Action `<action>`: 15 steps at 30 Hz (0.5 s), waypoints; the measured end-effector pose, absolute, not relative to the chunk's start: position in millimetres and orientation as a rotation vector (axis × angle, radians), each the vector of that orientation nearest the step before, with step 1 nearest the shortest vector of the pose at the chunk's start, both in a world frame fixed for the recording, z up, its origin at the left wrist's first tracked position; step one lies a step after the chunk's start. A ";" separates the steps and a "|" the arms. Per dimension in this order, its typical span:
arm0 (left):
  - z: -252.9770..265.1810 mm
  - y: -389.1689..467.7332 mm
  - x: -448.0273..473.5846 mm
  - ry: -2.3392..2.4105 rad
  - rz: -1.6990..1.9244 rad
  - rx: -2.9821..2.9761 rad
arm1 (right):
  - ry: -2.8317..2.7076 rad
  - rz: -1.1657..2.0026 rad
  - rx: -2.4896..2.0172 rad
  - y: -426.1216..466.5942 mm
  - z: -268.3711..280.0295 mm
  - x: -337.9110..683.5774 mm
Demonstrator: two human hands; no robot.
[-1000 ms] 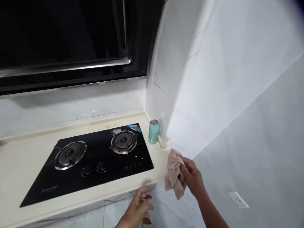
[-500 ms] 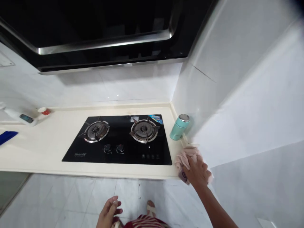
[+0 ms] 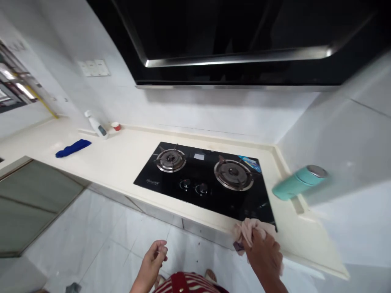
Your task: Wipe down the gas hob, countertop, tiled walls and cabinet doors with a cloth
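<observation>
Pink cloth [image 3: 254, 226] lies bunched over the front right corner of a black glass cooktop [image 3: 200, 170], its lower folds reaching the front edge of the cream countertop [image 3: 122, 159]. The person's right hand [image 3: 263, 251] presses down from above, fingers bent into the folds and gripping the fabric; the fingertips are partly hidden. The left hand [image 3: 153, 257] hangs in front of the counter over the pale tiled floor [image 3: 105, 238], well apart from the edge, fingers loosely half curled and nothing seen in its hold. To the right of the cooktop runs a strip of countertop, where a teal bottle [image 3: 295, 185] stands near the raised lip along the right wall [image 3: 357, 171], well apart from the cloth. A narrow band of counter lies between the glass and the front edge. On the left, a broad stretch of countertop extends from the cooktop to a blue towel [image 3: 73, 148]; a white spray bottle [image 3: 96, 126] and a small red-and-white cup [image 3: 116, 126] stand farther back, near the wall. Overhead, a black range hood [image 3: 238, 72] spans the cooktop, its lower edge well above both hands.
</observation>
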State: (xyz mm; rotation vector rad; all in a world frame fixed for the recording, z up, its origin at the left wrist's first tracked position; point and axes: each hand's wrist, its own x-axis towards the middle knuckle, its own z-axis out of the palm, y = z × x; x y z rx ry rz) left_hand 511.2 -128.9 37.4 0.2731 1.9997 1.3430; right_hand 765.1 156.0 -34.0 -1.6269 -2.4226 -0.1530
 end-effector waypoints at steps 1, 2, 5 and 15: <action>39.3 -138.4 500.5 2.000 1.336 0.284 | -2.453 -0.133 -1.565 146.7 -33.0 747.5; 41.6 -148.4 489.7 2.006 1.329 0.294 | -2.474 -0.124 -1.514 136.4 -31.9 727.6; 45.8 -182.7 459.2 2.044 1.343 0.288 | -2.516 -0.172 -1.383 103.7 -28.4 661.9; 0.2 -348.6 402.5 2.268 1.470 -0.086 | -2.531 -0.311 -0.805 33.4 -23.4 488.7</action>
